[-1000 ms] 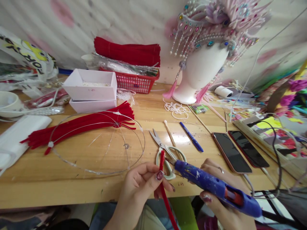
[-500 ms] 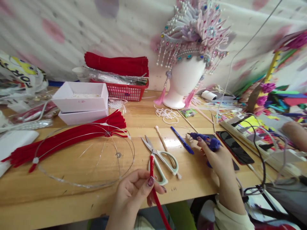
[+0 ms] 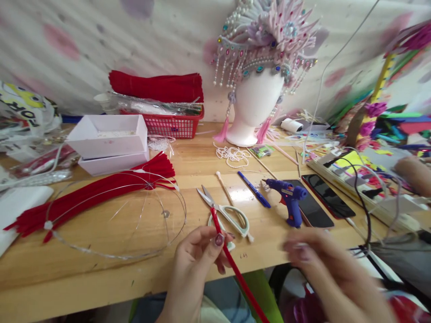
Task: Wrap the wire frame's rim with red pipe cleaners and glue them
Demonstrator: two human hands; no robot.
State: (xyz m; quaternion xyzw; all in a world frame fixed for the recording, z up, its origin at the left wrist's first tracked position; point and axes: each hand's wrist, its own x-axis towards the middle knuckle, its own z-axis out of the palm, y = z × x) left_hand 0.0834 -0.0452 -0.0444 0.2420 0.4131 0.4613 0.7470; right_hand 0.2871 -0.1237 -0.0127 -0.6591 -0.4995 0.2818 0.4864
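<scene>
One red strip (image 3: 243, 279) is pinched in my left hand (image 3: 197, 260), its tip in view before the scissors (image 3: 218, 207); I'd grip lightly, below that tip. My right hand (image 3: 323, 264), near the glue gun (image 3: 289, 195), is blurred; from here I can't tell its grip.

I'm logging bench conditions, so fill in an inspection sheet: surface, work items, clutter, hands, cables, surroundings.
Surface: wooden table, a few small marks.
Work items: red strip; blue glue gun lying near two phones; scissors, blades open; wire frame overlapping a red bundle.
Clutter: blue pen, bead strands, white boxes, red basket.
Hands: left hand pinches the strip near its upper end; right hand blurred, no held item visible.
Cables: black cable looping at right; white cord hanging by the curtain.
Surroundings: spotted curtain behind; pink headdress on white head form; another person's hand or arm at right.
</scene>
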